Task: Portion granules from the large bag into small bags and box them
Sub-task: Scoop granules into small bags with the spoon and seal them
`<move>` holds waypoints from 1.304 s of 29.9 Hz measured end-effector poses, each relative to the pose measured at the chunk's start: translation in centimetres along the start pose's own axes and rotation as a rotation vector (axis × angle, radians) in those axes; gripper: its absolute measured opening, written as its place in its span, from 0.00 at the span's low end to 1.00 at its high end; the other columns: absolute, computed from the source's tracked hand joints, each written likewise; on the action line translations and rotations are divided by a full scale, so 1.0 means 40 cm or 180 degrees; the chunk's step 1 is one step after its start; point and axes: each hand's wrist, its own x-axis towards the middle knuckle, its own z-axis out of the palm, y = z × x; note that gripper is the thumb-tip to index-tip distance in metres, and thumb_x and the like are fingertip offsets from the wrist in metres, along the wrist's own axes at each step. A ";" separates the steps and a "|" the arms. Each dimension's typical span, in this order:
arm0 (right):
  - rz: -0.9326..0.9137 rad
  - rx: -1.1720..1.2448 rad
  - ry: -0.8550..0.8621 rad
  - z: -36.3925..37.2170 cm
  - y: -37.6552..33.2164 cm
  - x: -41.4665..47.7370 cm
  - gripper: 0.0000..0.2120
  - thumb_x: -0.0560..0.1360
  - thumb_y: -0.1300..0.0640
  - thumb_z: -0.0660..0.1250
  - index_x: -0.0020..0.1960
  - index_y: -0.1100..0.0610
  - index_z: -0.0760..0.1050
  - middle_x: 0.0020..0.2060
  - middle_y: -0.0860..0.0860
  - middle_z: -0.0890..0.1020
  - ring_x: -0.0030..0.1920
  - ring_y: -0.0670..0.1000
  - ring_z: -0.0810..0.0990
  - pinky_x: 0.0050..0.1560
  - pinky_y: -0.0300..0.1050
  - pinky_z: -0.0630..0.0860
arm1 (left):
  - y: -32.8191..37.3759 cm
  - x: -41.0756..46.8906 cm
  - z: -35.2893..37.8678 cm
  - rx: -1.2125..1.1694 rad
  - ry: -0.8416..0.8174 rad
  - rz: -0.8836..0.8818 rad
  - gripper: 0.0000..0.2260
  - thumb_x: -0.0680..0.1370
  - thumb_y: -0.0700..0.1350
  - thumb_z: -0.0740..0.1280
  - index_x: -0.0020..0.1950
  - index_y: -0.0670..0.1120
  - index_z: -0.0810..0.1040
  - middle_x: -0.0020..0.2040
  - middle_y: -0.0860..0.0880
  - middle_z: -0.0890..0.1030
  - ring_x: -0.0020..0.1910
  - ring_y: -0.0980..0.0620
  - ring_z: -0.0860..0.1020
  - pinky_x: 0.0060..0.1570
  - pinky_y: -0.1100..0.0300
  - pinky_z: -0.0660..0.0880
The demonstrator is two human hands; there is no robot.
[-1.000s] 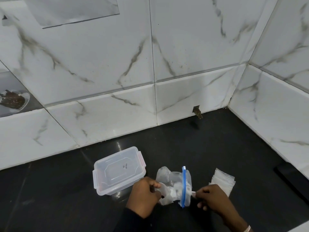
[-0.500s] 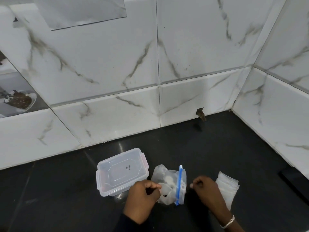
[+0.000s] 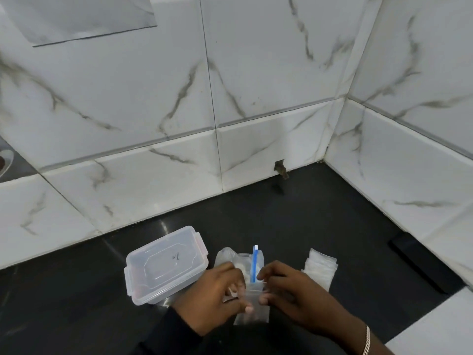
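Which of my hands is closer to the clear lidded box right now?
Left. The left hand sits right beside the clear lidded box, at its near right corner. The right hand is farther right, across the small bag both hands pinch.

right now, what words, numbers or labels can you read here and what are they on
"1n", roughly, handwritten and unsure: on top of the clear box.
Large bag, small bag, spare bags: no readable print.
Sheet on the wall: too blurred to read.
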 end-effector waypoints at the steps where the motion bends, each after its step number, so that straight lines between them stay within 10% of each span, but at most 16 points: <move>1: 0.0136 0.0199 0.0053 0.001 -0.007 -0.008 0.06 0.77 0.46 0.70 0.46 0.48 0.80 0.55 0.38 0.78 0.53 0.43 0.80 0.52 0.40 0.79 | 0.006 0.005 0.013 -0.0165 0.0092 0.0036 0.11 0.72 0.60 0.69 0.46 0.54 0.78 0.47 0.60 0.78 0.48 0.60 0.77 0.48 0.66 0.76; 10: 0.1698 0.1874 0.1490 0.056 0.067 -0.140 0.11 0.71 0.63 0.77 0.49 0.49 0.86 0.42 0.50 0.88 0.44 0.49 0.87 0.48 0.43 0.81 | 0.032 0.095 0.210 -0.1324 0.0222 -0.0389 0.12 0.74 0.42 0.72 0.55 0.57 0.80 0.44 0.53 0.85 0.46 0.59 0.83 0.52 0.62 0.79; 24: 0.2216 0.0549 0.2715 0.072 0.355 -0.113 0.11 0.75 0.62 0.71 0.37 0.51 0.76 0.38 0.47 0.79 0.40 0.44 0.78 0.39 0.35 0.72 | 0.074 0.411 0.471 -0.0745 0.0592 -0.1278 0.07 0.78 0.44 0.62 0.40 0.49 0.73 0.39 0.52 0.79 0.41 0.51 0.78 0.45 0.57 0.77; 34: 0.2643 0.0383 0.2692 0.063 0.361 -0.100 0.12 0.76 0.57 0.71 0.55 0.48 0.70 0.52 0.44 0.71 0.45 0.41 0.77 0.36 0.30 0.68 | 0.104 0.381 0.417 -0.0508 0.0709 -0.1085 0.06 0.76 0.47 0.65 0.49 0.53 0.69 0.48 0.55 0.74 0.45 0.55 0.76 0.49 0.58 0.77; 39: 0.2065 0.0559 0.2770 0.041 0.245 -0.089 0.10 0.76 0.53 0.70 0.55 0.46 0.72 0.42 0.45 0.76 0.36 0.46 0.78 0.35 0.35 0.75 | 0.069 0.239 0.256 0.0366 0.1336 -0.1146 0.16 0.78 0.59 0.63 0.62 0.55 0.65 0.57 0.54 0.74 0.50 0.55 0.79 0.46 0.63 0.74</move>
